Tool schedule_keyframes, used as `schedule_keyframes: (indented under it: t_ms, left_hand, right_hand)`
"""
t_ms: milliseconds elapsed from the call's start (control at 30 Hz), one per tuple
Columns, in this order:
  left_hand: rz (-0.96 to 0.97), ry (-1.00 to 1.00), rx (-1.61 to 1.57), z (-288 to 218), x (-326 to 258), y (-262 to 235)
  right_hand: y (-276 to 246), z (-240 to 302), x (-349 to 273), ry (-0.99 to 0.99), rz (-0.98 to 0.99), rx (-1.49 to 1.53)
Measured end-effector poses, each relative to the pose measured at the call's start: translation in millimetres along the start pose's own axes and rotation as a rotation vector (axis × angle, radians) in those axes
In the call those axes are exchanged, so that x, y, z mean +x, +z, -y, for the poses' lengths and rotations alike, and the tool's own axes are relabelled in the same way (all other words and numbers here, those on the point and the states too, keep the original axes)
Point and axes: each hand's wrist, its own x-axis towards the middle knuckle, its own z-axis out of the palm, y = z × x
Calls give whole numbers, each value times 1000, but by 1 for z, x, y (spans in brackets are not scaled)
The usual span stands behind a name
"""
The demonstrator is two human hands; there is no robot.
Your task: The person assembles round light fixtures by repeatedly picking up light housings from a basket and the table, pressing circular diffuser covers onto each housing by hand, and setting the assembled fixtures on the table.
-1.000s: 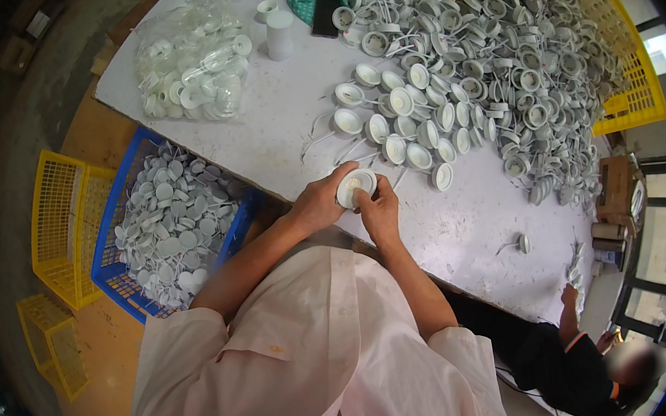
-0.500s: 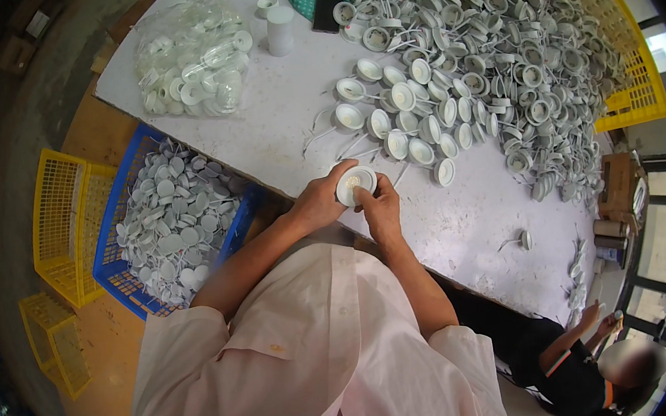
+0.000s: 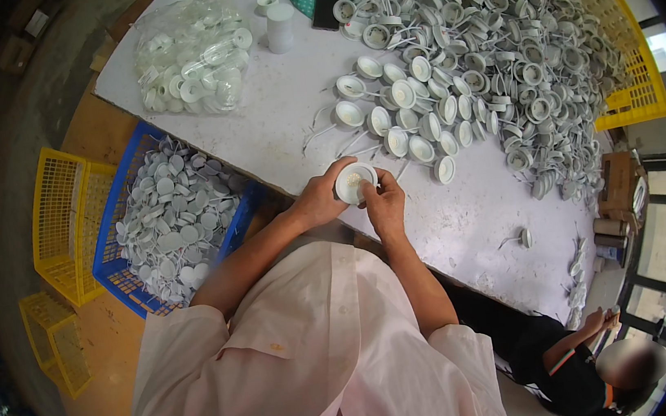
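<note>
A round white downlight (image 3: 351,192) with a yellowish dotted middle sits between my hands above the near table edge, its hollow side up. My left hand (image 3: 321,200) is closed round its left side. My right hand (image 3: 386,208) pinches its right rim, thumb tip inside the dish. Just beyond my hands, several like downlights (image 3: 396,144) with thin white cables lie in loose rows, hollow side up. Behind them spreads a large heap of grey-white downlights (image 3: 531,74) with cables.
A clear bag of white round parts (image 3: 198,67) and white cylindrical stacks (image 3: 280,31) lie at the far left. On my left stand a blue crate (image 3: 112,248) full of white discs and yellow crates (image 3: 60,231). A co-worker (image 3: 568,362) sits at right.
My right hand has shifted slightly, its thumb now nearer the dish's right rim. The downlight stays in almost the same place. The co-worker's hands have come together.
</note>
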Motion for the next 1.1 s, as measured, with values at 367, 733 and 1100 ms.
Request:
schedule_keyframes:
  t_ms: [367,733,1100]
  left_hand:
    - [84,4,-61,7,1,-3]
    - [77,-302,-414,14,9,6]
    - [-25,-323,-211,11,9,11]
  right_hand:
    - [-2,-3,1,13,-41,-148]
    - [0,-6,-2,8,-48,-215]
    - [3,-4,-4,-7,-67,-288]
